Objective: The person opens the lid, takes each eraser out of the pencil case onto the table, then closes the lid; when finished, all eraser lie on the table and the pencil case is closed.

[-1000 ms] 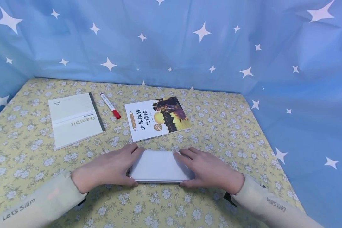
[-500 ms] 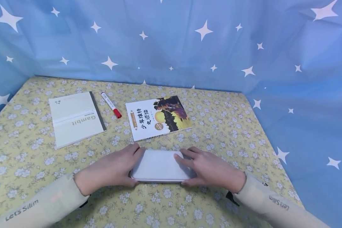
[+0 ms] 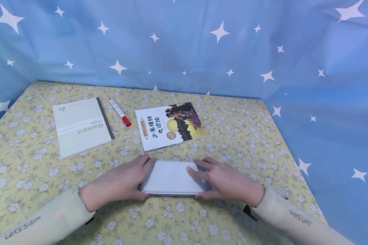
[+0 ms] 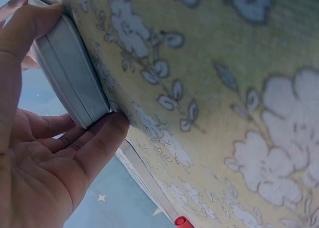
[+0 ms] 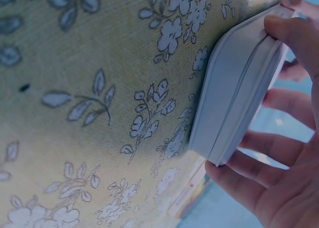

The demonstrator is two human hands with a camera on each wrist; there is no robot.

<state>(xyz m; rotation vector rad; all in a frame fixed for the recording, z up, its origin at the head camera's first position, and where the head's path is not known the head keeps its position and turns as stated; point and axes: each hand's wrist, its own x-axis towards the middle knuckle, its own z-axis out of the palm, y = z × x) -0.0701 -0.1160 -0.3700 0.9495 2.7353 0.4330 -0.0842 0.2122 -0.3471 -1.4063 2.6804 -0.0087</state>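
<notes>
A flat white case (image 3: 171, 178) with rounded corners lies on the flowered tablecloth near the front of the table. A seam runs along its side, plain in the right wrist view on the case (image 5: 234, 83). At its left end my left hand (image 3: 122, 180) grips it, thumb at the near edge and fingers round the far corner. My right hand (image 3: 225, 180) holds the other end the same way, one finger resting on the top. The left wrist view shows the left thumb (image 4: 47, 18) pressed to the case's edge.
Beyond the case lies a paperback book (image 3: 171, 126) with a painted cover. A cream notebook (image 3: 81, 127) with a dark spine is at the left, and a red-capped white marker (image 3: 119, 111) lies between them. A blue starry curtain (image 3: 184, 44) hangs behind the table.
The head view has shifted very slightly. Both hands keep their hold on the white case, which stays in place on the table.
</notes>
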